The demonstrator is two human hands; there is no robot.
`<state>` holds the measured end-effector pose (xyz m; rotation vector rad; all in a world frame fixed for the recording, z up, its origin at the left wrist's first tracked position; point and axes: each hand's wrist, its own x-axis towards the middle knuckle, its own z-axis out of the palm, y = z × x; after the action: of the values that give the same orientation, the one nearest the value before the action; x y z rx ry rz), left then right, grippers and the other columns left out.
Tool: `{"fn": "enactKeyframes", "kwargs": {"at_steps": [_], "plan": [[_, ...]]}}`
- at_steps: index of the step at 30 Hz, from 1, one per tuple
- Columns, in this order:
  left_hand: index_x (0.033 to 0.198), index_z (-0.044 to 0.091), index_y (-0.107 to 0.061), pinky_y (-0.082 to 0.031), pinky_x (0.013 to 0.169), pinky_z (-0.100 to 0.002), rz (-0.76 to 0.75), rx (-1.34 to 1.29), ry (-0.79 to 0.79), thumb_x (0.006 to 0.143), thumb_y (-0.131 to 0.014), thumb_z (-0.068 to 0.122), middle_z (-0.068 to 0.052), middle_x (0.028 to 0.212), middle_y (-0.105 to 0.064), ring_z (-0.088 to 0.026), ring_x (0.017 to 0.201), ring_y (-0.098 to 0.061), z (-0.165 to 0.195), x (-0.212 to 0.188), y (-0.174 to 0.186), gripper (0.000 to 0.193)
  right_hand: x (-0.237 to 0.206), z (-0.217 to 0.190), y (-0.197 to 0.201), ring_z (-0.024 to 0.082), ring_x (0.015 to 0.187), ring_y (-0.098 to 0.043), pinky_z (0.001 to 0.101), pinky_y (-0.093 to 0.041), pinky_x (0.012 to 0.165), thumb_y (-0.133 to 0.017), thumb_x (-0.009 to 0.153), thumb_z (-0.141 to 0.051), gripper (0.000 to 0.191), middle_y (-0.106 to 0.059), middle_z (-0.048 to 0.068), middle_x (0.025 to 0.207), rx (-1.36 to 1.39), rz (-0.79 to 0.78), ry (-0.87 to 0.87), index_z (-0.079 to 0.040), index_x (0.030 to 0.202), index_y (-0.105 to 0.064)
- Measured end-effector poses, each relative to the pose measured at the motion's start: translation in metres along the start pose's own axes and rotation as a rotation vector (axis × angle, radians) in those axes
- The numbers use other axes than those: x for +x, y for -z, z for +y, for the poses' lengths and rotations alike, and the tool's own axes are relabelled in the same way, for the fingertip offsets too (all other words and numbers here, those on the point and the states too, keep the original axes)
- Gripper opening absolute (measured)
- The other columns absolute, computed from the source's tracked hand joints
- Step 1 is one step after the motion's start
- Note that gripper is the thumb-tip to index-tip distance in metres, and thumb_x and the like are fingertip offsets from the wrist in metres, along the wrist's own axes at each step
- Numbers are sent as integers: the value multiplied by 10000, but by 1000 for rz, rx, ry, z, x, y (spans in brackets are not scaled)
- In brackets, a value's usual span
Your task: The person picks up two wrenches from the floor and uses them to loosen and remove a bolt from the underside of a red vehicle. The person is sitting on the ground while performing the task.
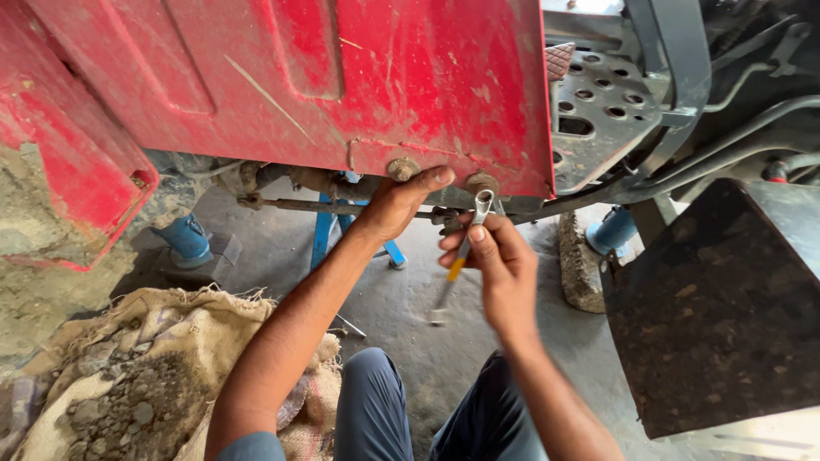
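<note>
left hand [395,205]: reaches up under the lower edge of the red panel [342,77], fingers curled around that edge, thumb tip just beside the left bolt [403,168]. Grasps the panel edge, no tool in it.
right hand [500,265]: fingers clenched around the spanner [462,253], gripping the shank at mid-length.
spanner: slim, silver, yellow band on the shank. Ring end up, just under the right bolt [482,183]; contact with the bolt, cannot tell. Lower end hangs free, blurred.
bolts: two rusty heads, side by side on the panel's bottom edge, right one near the panel corner.
panel: scratched, mud-smeared, part of a vehicle body.
underneath: rusty rod [299,205], blue stands [186,239] on the concrete floor [427,341].
right side: perforated grey footplate [602,111], dark mottled plate [726,316] lower down.
bottom left: burlap sack [145,367] with dirt on it, beside the person's knees [376,401] in dark trousers.
</note>
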<state>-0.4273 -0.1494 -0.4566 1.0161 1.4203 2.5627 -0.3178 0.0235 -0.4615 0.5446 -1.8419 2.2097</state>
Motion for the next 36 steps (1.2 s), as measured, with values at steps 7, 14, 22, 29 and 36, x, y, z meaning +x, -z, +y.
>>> {"fn": "enactKeyframes", "kwargs": {"at_steps": [7, 14, 22, 29, 36], "plan": [[1312, 52, -615, -440, 1132, -396, 49, -68, -58, 923, -767, 239, -66, 1298, -661, -196, 1275, -588, -13, 2, -4, 458, 7, -59, 29, 165, 725, -660, 320, -517, 641, -694, 974, -144, 265, -716, 127, 851, -819, 53, 263, 21, 1180, -715], [1274, -1, -653, -511, 1104, -455, -29, -141, -33, 994, -719, 184, -128, 1271, -693, -242, 1223, -654, -11, 6, -4, 342, -11, -54, 27, 170, 782, -700, 310, -553, 708, -645, 1000, -166, 256, -747, 113, 879, -604, -8, 192, 24, 1167, -683], [1244, -7, -642, -543, 1064, -489, -65, -117, -4, 971, -722, 162, -152, 1202, -713, -279, 1153, -699, 7, 4, -10, 330, 17, -6, 11, 257, 1056, -751, 386, -605, 908, -511, 1065, -213, 237, -748, 186, 1151, 25, -177, -3, -8, 1180, -541], [1264, 10, -647, -518, 1102, -465, -78, -115, 35, 977, -710, 175, -122, 1239, -712, -248, 1204, -669, 4, 7, -6, 337, 12, -41, 2, 203, 802, -659, 347, -533, 740, -558, 1068, -240, 232, -713, 156, 878, -501, -56, -17, -19, 1110, -614], [1255, 0, -658, -531, 1091, -490, -73, -99, 15, 983, -706, 168, -134, 1229, -715, -264, 1189, -680, 1, 7, -5, 324, 9, -54, 37, 143, 690, -656, 314, -521, 621, -686, 981, -143, 203, -722, 107, 792, -782, 42, 288, -10, 1135, -695]]}}
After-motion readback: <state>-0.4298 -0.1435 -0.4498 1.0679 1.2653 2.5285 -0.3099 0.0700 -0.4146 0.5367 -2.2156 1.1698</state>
